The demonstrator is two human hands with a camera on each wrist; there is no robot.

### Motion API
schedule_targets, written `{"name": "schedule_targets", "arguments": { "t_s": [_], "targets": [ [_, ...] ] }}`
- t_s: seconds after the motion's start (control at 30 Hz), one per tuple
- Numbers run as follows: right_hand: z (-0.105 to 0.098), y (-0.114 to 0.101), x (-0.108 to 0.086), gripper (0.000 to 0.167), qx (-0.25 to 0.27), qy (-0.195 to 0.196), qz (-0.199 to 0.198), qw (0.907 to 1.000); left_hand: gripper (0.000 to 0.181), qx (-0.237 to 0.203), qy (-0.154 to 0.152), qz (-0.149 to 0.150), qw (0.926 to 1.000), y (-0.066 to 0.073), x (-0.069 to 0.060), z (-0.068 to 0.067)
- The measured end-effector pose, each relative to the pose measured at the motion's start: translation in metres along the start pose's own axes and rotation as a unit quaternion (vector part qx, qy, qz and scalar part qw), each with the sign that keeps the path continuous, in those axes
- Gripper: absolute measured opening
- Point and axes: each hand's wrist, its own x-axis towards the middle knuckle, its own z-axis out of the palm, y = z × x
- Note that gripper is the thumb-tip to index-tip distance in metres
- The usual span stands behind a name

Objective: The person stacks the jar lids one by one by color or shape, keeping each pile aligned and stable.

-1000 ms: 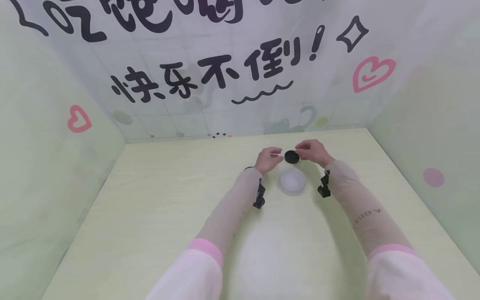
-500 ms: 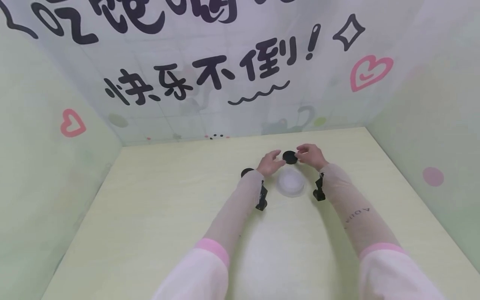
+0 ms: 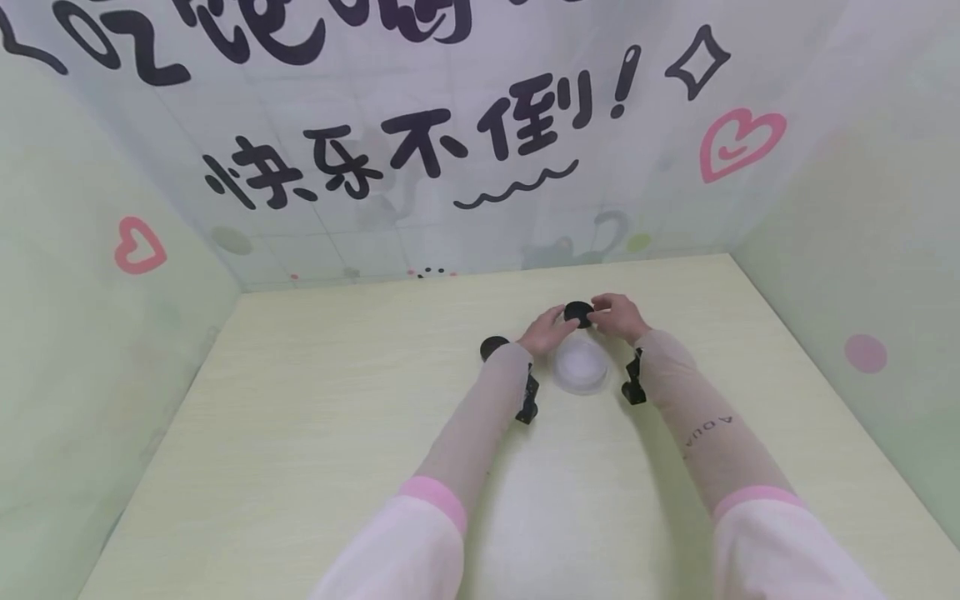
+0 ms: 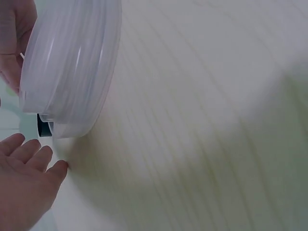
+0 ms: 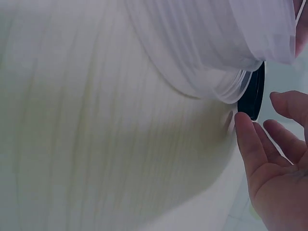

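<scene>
A black, thick-rimmed disc point(image 3: 579, 314) lies on the table between the two hands. Just in front of it sits a stack of clear, round plastic ware point(image 3: 582, 365), whose ribbed rims point(image 4: 72, 67) fill the upper left of the left wrist view. My left hand point(image 3: 547, 332) reaches to the disc's left side with its fingers loosely spread. On the other side, my right hand point(image 3: 619, 318) has its fingertips at the disc's edge, thumb and fingers apart in the right wrist view. Whether either hand touches the disc is hard to tell.
A second black disc point(image 3: 492, 347) lies by the left wrist, partly covered by the sleeve. Pale wood-grain table point(image 3: 315, 400) runs back to a printed cloth wall point(image 3: 420, 225), with side walls left and right.
My left hand has moved right, closer to the black disc, uncovering more of the second disc. My right hand has come slightly nearer to me and its fingers have loosened. The discs appear still.
</scene>
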Motion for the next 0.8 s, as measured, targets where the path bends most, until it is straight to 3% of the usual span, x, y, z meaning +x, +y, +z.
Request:
{"name": "schedule_targets", "arguments": {
  "t_s": [0.33,0.63,0.7,0.77,0.8],
  "targets": [
    [0.002,-0.001,0.001,0.044,-0.007,-0.007,-0.009,0.9999,0.054,0.004,-0.008,0.002,1.0,0.0,-0.002,0.001],
    [0.004,-0.005,0.0,0.041,-0.015,-0.008,-0.019,0.9997,0.054,-0.011,0.009,-0.001,0.9999,-0.003,-0.004,-0.003],
    [0.005,-0.005,0.001,0.04,-0.018,-0.011,-0.024,0.9995,0.059,-0.015,0.03,0.018,0.9993,-0.024,0.016,0.003],
    [0.007,-0.006,0.002,0.04,-0.022,-0.013,-0.032,0.9992,0.06,-0.029,0.038,0.006,0.9988,-0.044,0.038,0.008],
    [0.007,-0.006,0.002,0.039,-0.024,-0.015,-0.036,0.9989,0.062,-0.026,0.052,0.014,0.9982,-0.057,0.05,0.012]
  ]
}}
